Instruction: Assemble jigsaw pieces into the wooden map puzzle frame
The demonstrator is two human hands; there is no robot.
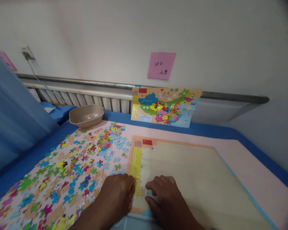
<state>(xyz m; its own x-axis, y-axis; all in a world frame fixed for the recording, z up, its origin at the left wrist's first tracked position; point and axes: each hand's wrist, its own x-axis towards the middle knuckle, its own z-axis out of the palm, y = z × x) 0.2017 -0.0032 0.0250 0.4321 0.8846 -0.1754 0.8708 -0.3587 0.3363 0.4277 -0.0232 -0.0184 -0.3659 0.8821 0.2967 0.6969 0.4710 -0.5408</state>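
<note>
My left hand [116, 193] rests curled at the left edge of the puzzle board [194, 179], its fingers against the yellow strip of placed pieces [135, 164]. Beside it, my right hand [164, 198] lies on the board's lower left corner with its fingertips pressed on a pale puzzle piece [148, 192]. Most of the board's inside is bare cream. Several loose coloured puzzle pieces [69, 172] are spread over the pink mat to the left of both hands.
A beige bowl [86, 115] holding a few pieces stands at the back left. A colourful reference map picture [164, 107] leans on the metal rail at the wall, under a pink sticky note [161, 65]. A blue curtain [12, 121] hangs at the left.
</note>
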